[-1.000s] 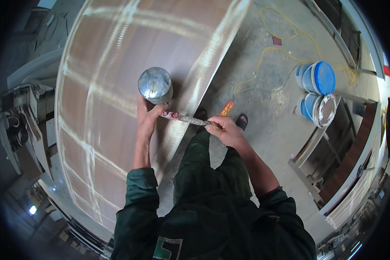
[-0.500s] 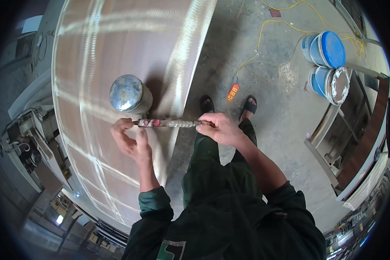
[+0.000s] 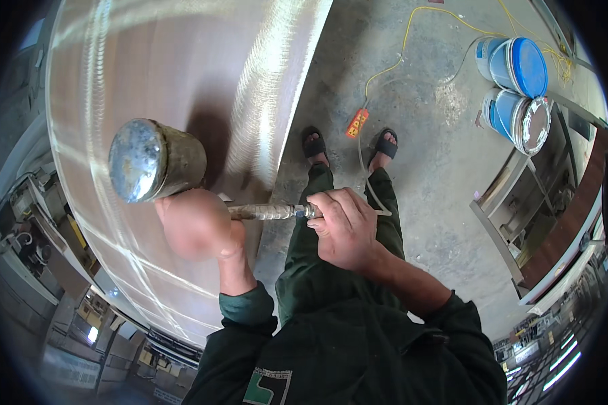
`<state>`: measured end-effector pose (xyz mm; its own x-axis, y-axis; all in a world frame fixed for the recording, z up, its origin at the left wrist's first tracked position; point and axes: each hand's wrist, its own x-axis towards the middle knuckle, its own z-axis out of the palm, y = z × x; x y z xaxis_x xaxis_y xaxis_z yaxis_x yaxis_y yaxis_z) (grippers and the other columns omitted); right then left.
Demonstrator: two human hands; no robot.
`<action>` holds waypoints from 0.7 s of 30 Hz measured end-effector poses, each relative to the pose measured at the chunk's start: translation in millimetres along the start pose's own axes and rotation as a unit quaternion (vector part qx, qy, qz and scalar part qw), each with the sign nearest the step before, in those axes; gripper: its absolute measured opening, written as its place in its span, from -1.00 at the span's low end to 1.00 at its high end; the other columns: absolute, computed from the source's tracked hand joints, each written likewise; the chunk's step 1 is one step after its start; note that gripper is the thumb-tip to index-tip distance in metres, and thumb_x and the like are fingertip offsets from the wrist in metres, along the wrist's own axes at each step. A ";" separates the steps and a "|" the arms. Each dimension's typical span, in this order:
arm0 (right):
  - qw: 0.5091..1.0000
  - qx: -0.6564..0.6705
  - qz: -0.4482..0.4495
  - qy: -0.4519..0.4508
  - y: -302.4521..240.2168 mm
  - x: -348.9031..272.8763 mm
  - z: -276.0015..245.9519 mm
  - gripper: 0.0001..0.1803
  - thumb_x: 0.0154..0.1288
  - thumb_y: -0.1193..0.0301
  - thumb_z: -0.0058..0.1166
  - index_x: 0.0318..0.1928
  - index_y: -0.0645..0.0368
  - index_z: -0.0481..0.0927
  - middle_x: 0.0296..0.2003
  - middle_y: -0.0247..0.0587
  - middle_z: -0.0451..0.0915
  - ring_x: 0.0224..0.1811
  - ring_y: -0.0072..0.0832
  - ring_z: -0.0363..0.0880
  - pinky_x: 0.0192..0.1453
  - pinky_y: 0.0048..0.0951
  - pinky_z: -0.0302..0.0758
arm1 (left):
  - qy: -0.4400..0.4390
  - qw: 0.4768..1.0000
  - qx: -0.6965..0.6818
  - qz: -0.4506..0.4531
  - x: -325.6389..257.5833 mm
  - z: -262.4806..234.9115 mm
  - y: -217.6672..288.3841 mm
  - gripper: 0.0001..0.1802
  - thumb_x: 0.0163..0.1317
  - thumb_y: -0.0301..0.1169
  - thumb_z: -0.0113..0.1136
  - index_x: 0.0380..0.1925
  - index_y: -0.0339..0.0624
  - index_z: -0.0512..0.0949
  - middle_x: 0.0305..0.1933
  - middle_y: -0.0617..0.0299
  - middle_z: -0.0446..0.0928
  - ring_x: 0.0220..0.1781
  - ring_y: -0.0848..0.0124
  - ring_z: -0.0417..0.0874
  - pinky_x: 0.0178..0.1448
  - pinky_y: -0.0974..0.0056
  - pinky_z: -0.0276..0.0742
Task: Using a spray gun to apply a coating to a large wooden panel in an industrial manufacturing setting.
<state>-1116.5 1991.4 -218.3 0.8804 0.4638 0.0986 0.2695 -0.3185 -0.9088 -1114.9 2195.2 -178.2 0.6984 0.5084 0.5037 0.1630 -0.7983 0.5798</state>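
A spray gun with a round, paint-stained metal cup (image 3: 179, 158) is held sideways above a large board (image 3: 148, 81). My left hand (image 3: 199, 224), smeared by motion, is closed round the gun's body just below the cup and hides most of it. The gun's worn, pale handle (image 3: 263, 212) sticks out to the right. At the end of that handle, my right hand (image 3: 346, 226) is closed round a hose fitting. A thin, pale hose (image 3: 362, 162) comes from behind that hand. Whether the fitting is locked onto the handle cannot be made out.
The board's straight edge runs along my left side. An orange power strip (image 3: 357, 124) with a yellow cord (image 3: 404, 47) lies on the concrete floor ahead of my feet. Two blue buckets (image 3: 528, 67) stand at the right, near a dark-panelled frame (image 3: 561, 229).
The spray gun has turned and come closer, its cup tilting left. My left hand has gone from spread fingers to a closed grip. My right hand has turned, and a hose now shows beside it.
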 end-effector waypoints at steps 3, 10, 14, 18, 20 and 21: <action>1.000 -0.022 0.007 -0.013 11.2 0.8 3.3 -0.67 0.12 0.59 0.21 -0.05 0.31 0.58 -0.32 -0.08 0.56 -0.42 -0.18 0.57 -0.35 -0.23 0.51 | -0.017 1.000 0.018 0.010 -3.6 -0.3 -4.6 -0.62 0.34 -0.35 0.02 -0.69 -0.22 0.39 -0.59 0.12 0.39 -0.39 0.21 0.40 -0.17 0.10 0.34; 0.991 0.025 0.050 -0.122 9.5 19.4 -8.6 -0.80 0.26 0.55 0.09 -0.10 0.31 0.51 -0.43 -0.12 0.51 -0.52 -0.19 0.51 -0.48 -0.20 0.43 | 0.008 0.929 0.117 0.351 -2.8 -4.9 -52.7 -0.77 0.58 -0.53 -0.01 0.10 -0.35 0.54 -0.68 0.27 0.30 -0.64 0.39 0.26 -0.29 0.15 0.58; 0.966 0.080 0.117 -0.215 8.5 27.7 -21.1 -0.86 0.41 0.45 0.02 -0.12 0.27 0.51 -0.41 -0.07 0.54 -0.48 -0.06 0.56 -0.43 -0.13 0.44 | 0.019 0.897 0.129 0.422 10.1 1.8 -56.5 -0.38 0.63 0.01 -0.05 0.14 -0.48 0.51 -0.73 0.30 0.22 -0.72 0.40 0.24 -0.40 0.14 0.62; 0.937 0.140 0.173 -0.268 10.4 36.7 -28.1 -0.87 0.41 0.48 -0.03 -0.13 0.28 0.52 -0.41 -0.04 0.57 -0.44 0.01 0.59 -0.37 -0.09 0.46 | -0.011 0.887 0.160 0.434 12.6 3.8 -46.1 -0.40 0.49 -0.26 -0.27 0.31 -0.53 0.39 -0.65 0.28 0.22 -0.68 0.42 0.23 -0.52 0.17 0.38; 0.926 0.144 0.187 -0.293 11.0 45.3 -31.2 -0.87 0.42 0.49 -0.04 -0.14 0.29 0.52 -0.42 -0.03 0.58 -0.42 0.04 0.59 -0.36 -0.08 0.47 | -0.019 0.890 0.201 0.409 8.8 2.6 -42.6 -0.34 0.52 -0.17 -0.35 0.32 -0.55 0.37 -0.64 0.29 0.19 -0.67 0.41 0.25 -0.54 0.22 0.35; 0.903 0.158 0.217 -0.335 11.1 51.4 -32.9 -0.87 0.44 0.49 -0.04 -0.15 0.31 0.53 -0.40 -0.01 0.61 -0.41 0.03 0.61 -0.33 -0.09 0.48 | -0.020 0.891 0.202 0.406 10.1 1.7 -42.9 -0.34 0.52 -0.17 -0.35 0.32 -0.55 0.37 -0.64 0.29 0.19 -0.67 0.41 0.25 -0.54 0.22 0.35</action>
<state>-1055.5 1984.6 -209.9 0.4141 0.7815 -0.4666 -0.2633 -0.3879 -0.8833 -1113.6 2234.0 -199.1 0.7226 -0.2957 0.6248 -0.1759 -0.9528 -0.2475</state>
